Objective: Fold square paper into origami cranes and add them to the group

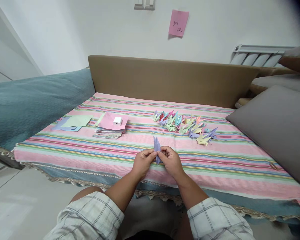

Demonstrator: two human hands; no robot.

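A narrow, pointed piece of folded purple paper (157, 144) stands upright between my two hands, above the striped cloth. My left hand (143, 162) pinches its left side between thumb and fingers. From the right, my right hand (172, 161) grips the same paper, the two thumbs almost touching at its middle. Fingers cover part of the folds there. Beyond my hands, to the right, lies a group of folded paper cranes (182, 125) in several colours. To the left sits a stack of square paper (108, 131) with a pink sheet on top.
A small white box (117, 120) rests on the stack. Loose green and blue sheets (76, 121) lie farther left. Grey cushions (277, 130) take up the right end, and a brown backrest (165, 78) runs along the back. A small brown loop (273, 166) lies near the right front.
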